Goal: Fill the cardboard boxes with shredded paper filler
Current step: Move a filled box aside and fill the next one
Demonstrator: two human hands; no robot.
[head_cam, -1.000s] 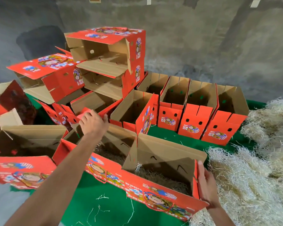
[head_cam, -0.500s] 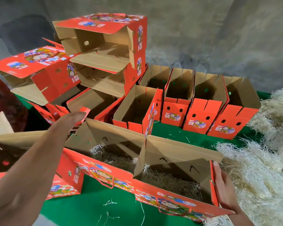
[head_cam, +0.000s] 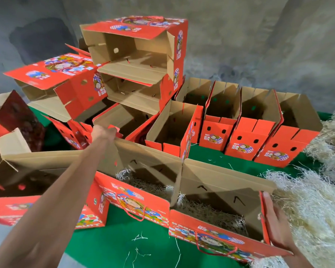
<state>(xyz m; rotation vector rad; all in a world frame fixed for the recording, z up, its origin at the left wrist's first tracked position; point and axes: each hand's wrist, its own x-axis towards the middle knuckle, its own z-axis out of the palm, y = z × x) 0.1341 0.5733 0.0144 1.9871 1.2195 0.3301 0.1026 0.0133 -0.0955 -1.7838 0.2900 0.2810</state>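
A green mat point(head_cam: 112, 240) covers the lower half of the frame, set against a grey concrete wall point(head_cam: 259, 35) across the top. Along the right edge lies a large heap of pale shredded paper point(head_cam: 307, 209). Red cardboard boxes crowd the rest: a tilted stack of open boxes point(head_cam: 135, 60) at upper centre and left, and a row of four upright empty boxes point(head_cam: 259, 136) at centre right. In the lower centre sit two open boxes side by side — the left box point(head_cam: 135, 171) and the right box point(head_cam: 220, 219) — each holding a thin layer of shredded paper on its bottom. The left hand point(head_cam: 103, 133), at centre left, grips the far corner of the left box's back flap with curled fingers. The right hand point(head_cam: 275, 225), at lower right, lies flat with straight fingers against the right box's outer end wall.
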